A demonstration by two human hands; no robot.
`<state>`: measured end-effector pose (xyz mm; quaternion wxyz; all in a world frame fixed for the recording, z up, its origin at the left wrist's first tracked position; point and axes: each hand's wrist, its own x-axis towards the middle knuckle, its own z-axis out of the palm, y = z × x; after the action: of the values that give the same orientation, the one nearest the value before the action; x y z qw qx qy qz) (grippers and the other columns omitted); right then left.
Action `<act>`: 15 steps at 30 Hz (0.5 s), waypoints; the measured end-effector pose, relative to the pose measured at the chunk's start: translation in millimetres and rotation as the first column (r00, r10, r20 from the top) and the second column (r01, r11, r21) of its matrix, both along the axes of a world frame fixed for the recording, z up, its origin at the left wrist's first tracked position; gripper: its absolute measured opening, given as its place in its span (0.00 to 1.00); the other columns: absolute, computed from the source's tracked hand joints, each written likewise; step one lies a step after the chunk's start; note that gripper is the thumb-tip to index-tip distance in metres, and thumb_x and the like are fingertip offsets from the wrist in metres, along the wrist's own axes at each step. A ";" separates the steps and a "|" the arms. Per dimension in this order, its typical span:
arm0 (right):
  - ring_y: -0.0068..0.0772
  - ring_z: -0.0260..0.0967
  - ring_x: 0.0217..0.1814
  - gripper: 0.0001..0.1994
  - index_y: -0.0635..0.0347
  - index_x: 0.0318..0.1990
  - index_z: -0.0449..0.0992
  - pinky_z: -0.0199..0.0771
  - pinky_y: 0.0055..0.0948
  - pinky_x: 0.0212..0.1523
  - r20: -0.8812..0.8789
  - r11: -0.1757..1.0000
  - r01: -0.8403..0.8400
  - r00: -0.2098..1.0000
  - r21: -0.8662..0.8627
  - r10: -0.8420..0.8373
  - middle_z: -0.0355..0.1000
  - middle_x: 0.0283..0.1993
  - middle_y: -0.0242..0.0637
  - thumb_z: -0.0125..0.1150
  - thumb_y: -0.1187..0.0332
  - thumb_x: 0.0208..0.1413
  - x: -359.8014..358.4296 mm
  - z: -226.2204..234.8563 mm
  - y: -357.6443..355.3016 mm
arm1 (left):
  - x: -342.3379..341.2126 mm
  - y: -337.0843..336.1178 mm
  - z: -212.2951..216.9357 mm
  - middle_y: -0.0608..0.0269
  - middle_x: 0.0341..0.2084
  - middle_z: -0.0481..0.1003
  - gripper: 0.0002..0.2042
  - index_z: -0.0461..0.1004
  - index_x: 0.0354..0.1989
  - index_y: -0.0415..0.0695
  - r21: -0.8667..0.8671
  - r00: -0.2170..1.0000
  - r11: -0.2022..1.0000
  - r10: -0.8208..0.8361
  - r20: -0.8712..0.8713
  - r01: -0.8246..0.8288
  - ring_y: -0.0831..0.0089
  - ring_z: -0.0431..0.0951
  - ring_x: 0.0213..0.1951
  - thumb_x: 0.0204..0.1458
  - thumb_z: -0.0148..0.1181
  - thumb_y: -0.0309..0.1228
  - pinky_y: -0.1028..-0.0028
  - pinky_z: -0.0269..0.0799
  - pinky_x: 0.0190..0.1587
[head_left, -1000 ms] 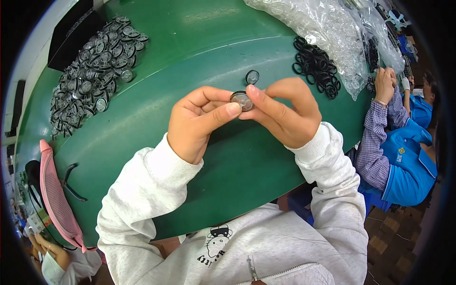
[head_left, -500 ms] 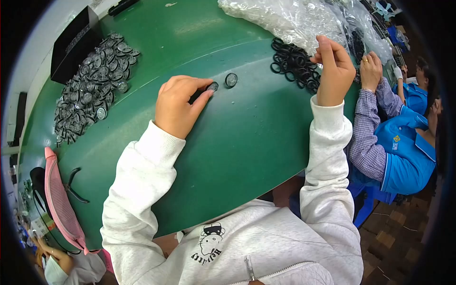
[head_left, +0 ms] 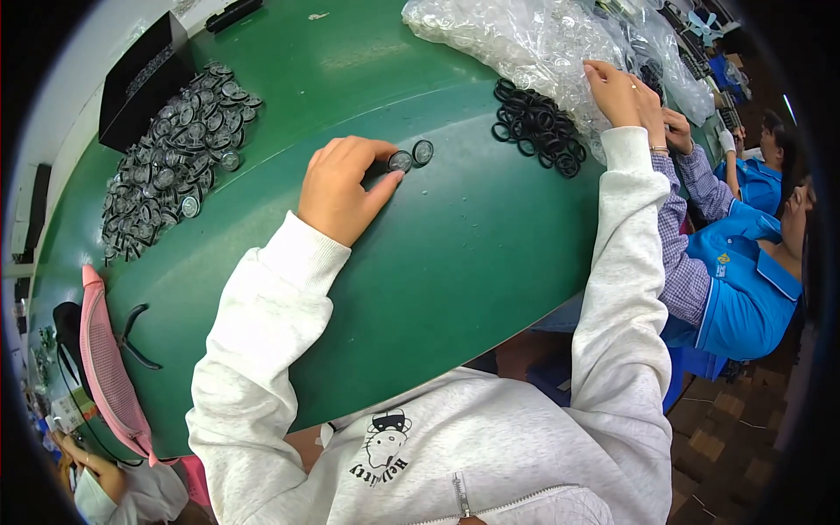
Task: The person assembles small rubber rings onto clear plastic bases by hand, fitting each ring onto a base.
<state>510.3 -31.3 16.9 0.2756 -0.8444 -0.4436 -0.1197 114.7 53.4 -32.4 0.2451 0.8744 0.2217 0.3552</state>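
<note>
My left hand (head_left: 344, 188) pinches a small clear disc with a black rim (head_left: 400, 161) between thumb and forefinger, just above the green table (head_left: 455, 262). Beside it, almost touching, a black ring (head_left: 423, 153) stands with something clear inside it. My right hand (head_left: 615, 94) is at the large clear plastic bag (head_left: 534, 48) of transparent pieces, its thumb and forefinger drawn together at the bag's contents. Whatever lies between those fingertips is too small to make out. A pile of black rings (head_left: 538, 127) lies just left of that hand.
Black-rimmed clear discs (head_left: 171, 162) are heaped at the left beside a black box (head_left: 140, 83). A pink pouch (head_left: 109, 367) and dark-handled pliers (head_left: 136, 337) lie at the near left. Close on the right, a co-worker's hand (head_left: 676, 131) and checked sleeve are near my right arm.
My right hand has moved up and right, from above the black rings to the bag. My left hand has shifted slightly right, bringing its disc beside the standing ring.
</note>
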 end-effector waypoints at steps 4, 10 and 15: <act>0.26 0.69 0.29 0.14 0.62 0.38 0.77 0.69 0.21 0.30 0.031 0.981 0.009 1.000 -0.192 -0.003 0.75 0.29 0.34 0.58 0.61 0.49 -49.8 32.6 -6.7 | -3.4 -0.2 1.8 0.70 0.29 0.74 0.12 0.73 0.35 0.45 -0.023 1.000 1.000 0.007 0.006 -0.007 0.72 0.71 0.32 0.38 0.63 0.26 0.74 0.64 0.43; 0.25 0.68 0.28 0.13 0.62 0.38 0.78 0.69 0.20 0.29 0.029 0.975 -0.136 0.989 -0.177 0.143 0.75 0.29 0.34 0.63 0.64 0.46 -56.6 33.5 -18.0 | -3.3 0.2 0.1 0.68 0.30 0.73 0.12 0.73 0.35 0.45 -0.059 1.000 0.998 0.007 -0.001 -0.007 0.71 0.71 0.33 0.38 0.63 0.25 0.74 0.64 0.43; 0.24 0.68 0.27 0.12 0.63 0.36 0.77 0.69 0.20 0.28 0.047 0.977 -0.061 0.998 0.207 0.052 0.75 0.29 0.34 0.66 0.68 0.44 -60.9 31.7 -21.2 | -1.0 -2.1 3.4 0.65 0.32 0.73 0.11 0.74 0.35 0.43 -0.128 0.999 0.992 0.019 0.044 -0.013 0.71 0.71 0.34 0.40 0.62 0.24 0.75 0.65 0.42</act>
<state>449.4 -52.5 48.6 0.3564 -0.7953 -0.4581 -0.1751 113.7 51.2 -29.0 0.3025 0.8468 0.2455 0.3620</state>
